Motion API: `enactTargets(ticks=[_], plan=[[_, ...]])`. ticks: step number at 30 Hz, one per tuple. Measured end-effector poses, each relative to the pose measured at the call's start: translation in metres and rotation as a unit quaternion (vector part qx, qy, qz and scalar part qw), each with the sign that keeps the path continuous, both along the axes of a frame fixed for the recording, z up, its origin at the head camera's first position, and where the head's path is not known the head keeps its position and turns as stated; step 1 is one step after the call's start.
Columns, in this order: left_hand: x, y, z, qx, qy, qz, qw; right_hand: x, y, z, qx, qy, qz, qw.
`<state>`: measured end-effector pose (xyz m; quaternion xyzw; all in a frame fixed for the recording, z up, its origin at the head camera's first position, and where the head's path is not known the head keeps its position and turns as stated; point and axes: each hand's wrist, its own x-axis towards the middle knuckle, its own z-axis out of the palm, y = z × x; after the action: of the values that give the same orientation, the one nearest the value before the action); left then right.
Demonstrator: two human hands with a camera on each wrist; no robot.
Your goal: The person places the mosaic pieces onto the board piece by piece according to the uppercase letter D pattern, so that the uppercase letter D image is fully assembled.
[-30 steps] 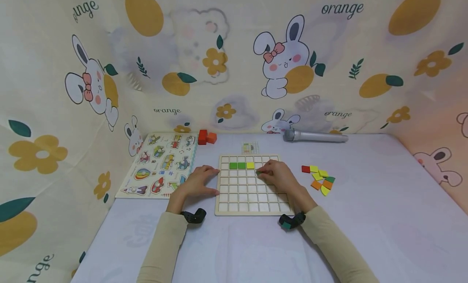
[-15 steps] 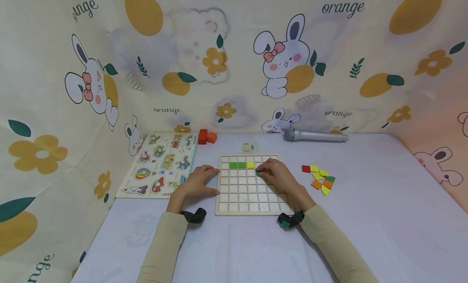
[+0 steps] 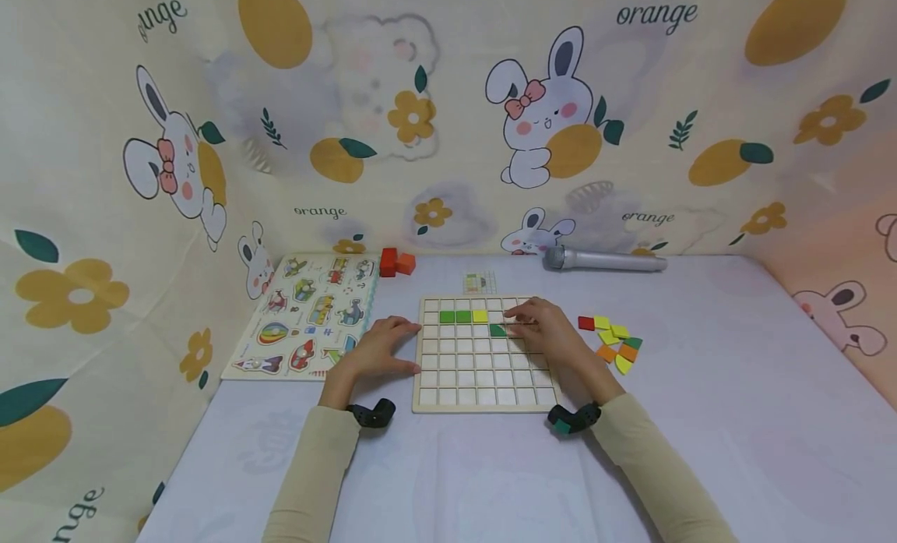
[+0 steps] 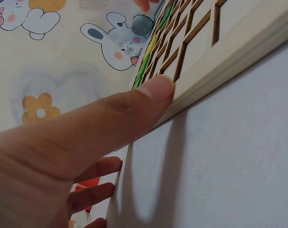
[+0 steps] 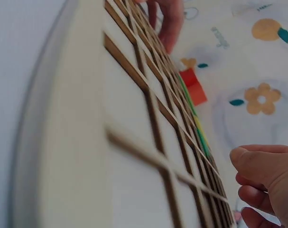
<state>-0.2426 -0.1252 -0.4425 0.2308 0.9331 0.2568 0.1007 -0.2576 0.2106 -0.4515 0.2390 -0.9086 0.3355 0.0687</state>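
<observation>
Rabbit-print cloth (image 3: 462,149) behind, white tabletop (image 3: 483,481) below. Grips nothing with the right hand (image 3: 551,338), released just beside the green tile (image 3: 497,331) in the gridded board (image 3: 483,408); hides cells there. Touches the board's edge with the left hand (image 3: 378,349), unclenched. Farther right, loose tiles (image 3: 609,336).

A pale wooden board (image 5: 75,118) with white square cells and brown grid lines runs steeply upward, flat green and yellow tiles (image 5: 202,137) showing edge-on along it. The right hand (image 5: 272,178) is beside it, fingers bent; the left hand (image 5: 171,19) is at its far end, near red-orange blocks (image 5: 193,85).
</observation>
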Motion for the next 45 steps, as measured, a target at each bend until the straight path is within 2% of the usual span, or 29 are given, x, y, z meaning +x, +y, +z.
enactTargets(ticks=[3,9,12,14,17,22,26,29,38,45], plan=[[-0.001,0.0,0.0,-0.003,0.0,0.001,1.0,0.002,0.015,0.004,0.001,0.005,-0.023,1.0],[-0.001,0.001,-0.001,-0.004,-0.008,0.009,0.9999,0.006,0.048,0.007,0.011,0.077,-0.045,0.996],[-0.001,0.001,0.0,-0.004,-0.009,0.01,0.9999,0.008,0.063,0.006,0.024,0.086,-0.061,0.994],[-0.001,0.002,0.0,-0.001,-0.006,0.008,0.9999,0.008,0.073,0.005,0.038,0.075,-0.074,0.994],[0.0,0.002,0.001,0.001,-0.005,0.008,1.0,0.01,0.084,0.004,0.059,0.037,-0.096,0.993],[0.0,0.002,0.001,-0.004,-0.011,0.013,0.9998,0.01,0.097,0.0,0.099,-0.018,-0.128,0.987],[0.0,0.001,0.0,-0.004,-0.012,0.014,0.9998,0.009,0.102,-0.004,0.126,-0.011,-0.125,0.984],[0.0,0.001,0.0,-0.003,-0.011,0.013,0.9999,0.009,0.103,-0.005,0.125,-0.005,-0.119,0.985],[-0.001,0.001,0.0,-0.002,-0.009,0.009,0.9999,0.009,0.088,0.001,0.065,-0.016,-0.094,0.993],[0.002,0.002,0.003,0.003,-0.01,0.008,0.9999,0.008,0.052,0.005,0.034,-0.015,-0.037,0.999]])
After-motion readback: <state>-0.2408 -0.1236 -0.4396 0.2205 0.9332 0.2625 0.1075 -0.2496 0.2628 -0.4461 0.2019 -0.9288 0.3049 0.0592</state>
